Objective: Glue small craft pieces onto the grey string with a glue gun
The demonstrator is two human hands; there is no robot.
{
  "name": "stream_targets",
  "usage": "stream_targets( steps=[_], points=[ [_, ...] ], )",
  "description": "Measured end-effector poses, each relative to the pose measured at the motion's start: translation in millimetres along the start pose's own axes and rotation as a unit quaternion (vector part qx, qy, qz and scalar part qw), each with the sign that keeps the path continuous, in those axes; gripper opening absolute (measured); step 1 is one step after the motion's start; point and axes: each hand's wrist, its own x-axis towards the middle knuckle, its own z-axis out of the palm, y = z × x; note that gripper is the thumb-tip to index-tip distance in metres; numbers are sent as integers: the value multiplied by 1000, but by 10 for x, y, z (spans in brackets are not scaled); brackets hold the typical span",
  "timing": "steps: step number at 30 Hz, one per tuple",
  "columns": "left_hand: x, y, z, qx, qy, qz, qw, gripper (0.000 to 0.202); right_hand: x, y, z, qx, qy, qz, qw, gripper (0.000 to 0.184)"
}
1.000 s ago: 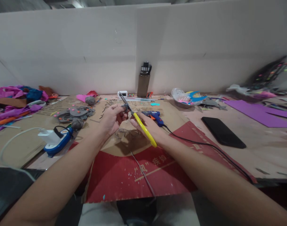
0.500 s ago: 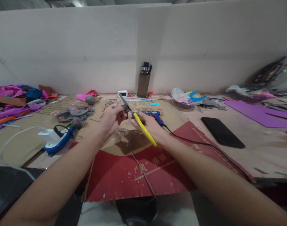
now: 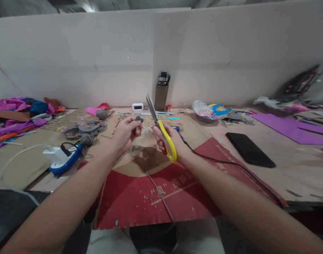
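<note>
Between the fingertips of my left hand (image 3: 127, 133) is a small dark grey tuft (image 3: 139, 119), perhaps yarn; its exact kind is hard to make out. My right hand (image 3: 169, 138) is closed around a pair of scissors (image 3: 165, 131) with yellow handles, the blades pointing up and away from me. The blades stand apart from the tuft, to its right. Below both hands, loose grey strands (image 3: 142, 150) lie on the brown and red cardboard (image 3: 187, 197). Partly hidden behind my right hand is a blue glue gun (image 3: 175, 128).
A black phone (image 3: 250, 149) and purple sheets (image 3: 291, 128) lie on the right. Toward the back stand a bottle (image 3: 162, 91) and a small white clock (image 3: 137, 107). Grey felt pieces (image 3: 84, 127), a blue power strip (image 3: 67, 164) and coloured scraps (image 3: 17, 116) sit left. A black cord (image 3: 230, 161) crosses the cardboard.
The scissors have moved right, away from the tuft in my left hand, and their blades now point more upright. My left hand has shifted slightly left.
</note>
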Motion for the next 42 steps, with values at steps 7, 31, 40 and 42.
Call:
stream_targets(
  steps=[7, 31, 40, 42],
  points=[
    [15, -45, -41, 60, -39, -10, 997, 14, 28, -42, 1, -10, 67, -38, 997, 45],
    [51, -128, -29, -1, -59, -34, 998, 18, 67, -28, 11, -49, 71, -66, 994, 41],
    [0, -28, -17, 64, -62, -12, 996, 20, 10, -24, 19, -32, 67, -43, 996, 50],
    [-8, -63, -5, 99, -85, -20, 991, 22, 2, -53, 15, -32, 83, -56, 994, 51]
  ],
)
